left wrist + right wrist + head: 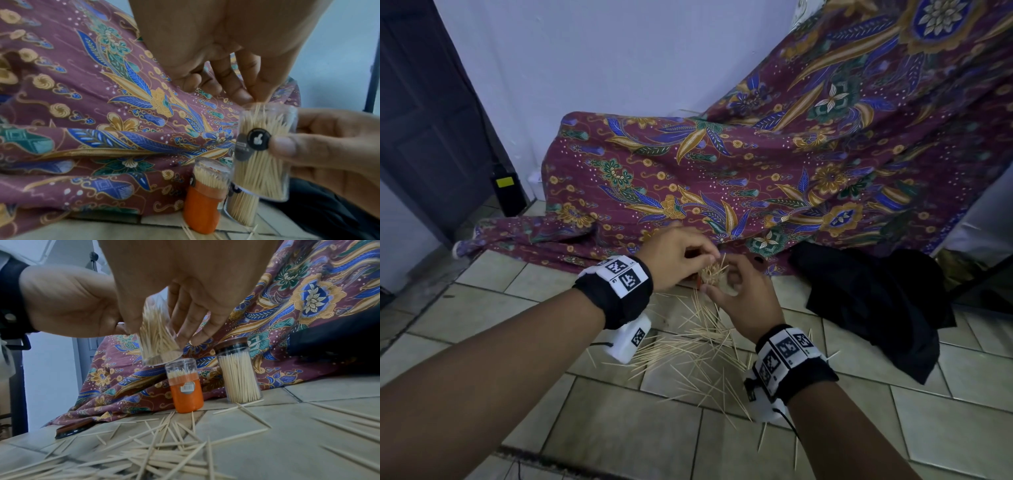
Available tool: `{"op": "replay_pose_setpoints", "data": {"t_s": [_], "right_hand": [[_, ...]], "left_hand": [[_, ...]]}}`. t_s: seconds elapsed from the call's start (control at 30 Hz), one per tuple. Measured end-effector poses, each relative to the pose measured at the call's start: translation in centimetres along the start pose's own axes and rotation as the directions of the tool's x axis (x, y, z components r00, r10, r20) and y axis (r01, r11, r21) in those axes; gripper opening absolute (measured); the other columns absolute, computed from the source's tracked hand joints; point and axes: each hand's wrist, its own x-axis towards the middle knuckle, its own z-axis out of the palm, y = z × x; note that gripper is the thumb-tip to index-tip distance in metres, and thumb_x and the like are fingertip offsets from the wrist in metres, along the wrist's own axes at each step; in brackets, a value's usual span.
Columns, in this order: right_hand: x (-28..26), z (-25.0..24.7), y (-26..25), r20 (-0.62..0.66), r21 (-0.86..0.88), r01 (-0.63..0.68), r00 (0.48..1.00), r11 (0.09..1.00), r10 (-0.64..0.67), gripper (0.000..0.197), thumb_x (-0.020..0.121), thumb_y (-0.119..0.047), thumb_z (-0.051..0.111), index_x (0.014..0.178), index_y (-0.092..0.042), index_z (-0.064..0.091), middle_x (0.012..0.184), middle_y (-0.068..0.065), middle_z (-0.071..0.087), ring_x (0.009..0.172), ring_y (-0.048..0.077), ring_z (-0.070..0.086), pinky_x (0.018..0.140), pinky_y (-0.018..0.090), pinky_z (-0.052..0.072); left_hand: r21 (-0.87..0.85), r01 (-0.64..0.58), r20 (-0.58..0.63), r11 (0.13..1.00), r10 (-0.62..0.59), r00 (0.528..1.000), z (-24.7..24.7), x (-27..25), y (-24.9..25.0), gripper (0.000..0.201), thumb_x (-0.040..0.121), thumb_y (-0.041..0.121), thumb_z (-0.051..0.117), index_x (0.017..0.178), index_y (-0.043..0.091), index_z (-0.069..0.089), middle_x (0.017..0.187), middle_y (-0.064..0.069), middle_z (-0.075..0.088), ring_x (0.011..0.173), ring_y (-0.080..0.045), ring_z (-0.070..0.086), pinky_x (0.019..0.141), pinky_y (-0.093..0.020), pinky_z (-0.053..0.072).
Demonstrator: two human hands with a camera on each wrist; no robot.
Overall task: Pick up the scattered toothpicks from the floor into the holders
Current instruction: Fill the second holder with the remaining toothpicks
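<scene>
My right hand (726, 284) grips a clear toothpick holder (265, 154), nearly full and lifted off the floor. My left hand (254, 99) is right above its mouth and pinches a few toothpicks whose tips stand in the opening. The same holder (158, 340) shows tilted between my right thumb and fingers. Below it on the tiles stand an orange holder (186, 391) and a clear holder with a dark lid (238, 374), both holding toothpicks. Scattered toothpicks (698, 349) lie on the floor beneath my wrists.
A patterned maroon cloth (722, 171) drapes down just behind the holders. A black garment (876, 301) lies to the right. A loose dark lid (72, 430) lies on the tiles at the left. A dark door (424, 120) and a white wall (585, 68) stand beyond.
</scene>
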Motion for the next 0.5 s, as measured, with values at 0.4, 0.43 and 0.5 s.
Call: {"op": "replay_pose_setpoints", "data": {"t_s": [0.4,0.43,0.5], "right_hand": [[-0.1,-0.2,0.0,-0.029,0.009,0.054,0.998,0.999,-0.054,0.048,0.078,-0.037,0.077,0.117,-0.019,0.058,0.089,-0.016,0.060,0.084,0.002,0.056,0.076,0.021,0.046],[-0.2,-0.2,0.0,-0.031,0.008,0.054,0.998,0.999,-0.054,0.048,0.077,-0.037,0.078,0.117,-0.020,0.058,0.087,-0.019,0.058,0.082,-0.001,0.055,0.076,0.020,0.046],[-0.3,-0.3,0.1,-0.031,0.004,0.043,0.999,0.999,-0.043,0.050,0.076,-0.038,0.080,0.118,-0.023,0.058,0.086,-0.019,0.056,0.083,-0.002,0.053,0.078,0.019,0.047]], "left_hand": [[0.318,-0.187,0.205,0.930,0.125,0.971,0.8,-1.8,-1.7,0.055,0.091,0.061,0.027,0.142,0.042,0.040,0.148,0.012,0.033,0.135,-0.015,0.030,0.109,-0.051,0.027],[0.294,-0.181,0.174,0.939,0.133,0.976,0.7,-1.8,-1.7,0.054,0.091,0.060,0.030,0.139,0.040,0.045,0.146,0.011,0.035,0.134,-0.015,0.032,0.108,-0.052,0.028],[0.259,-0.167,0.127,0.951,0.138,0.982,0.4,-1.7,-1.6,0.051,0.091,0.058,0.033,0.134,0.038,0.051,0.146,0.010,0.036,0.135,-0.014,0.033,0.109,-0.053,0.029]]}}
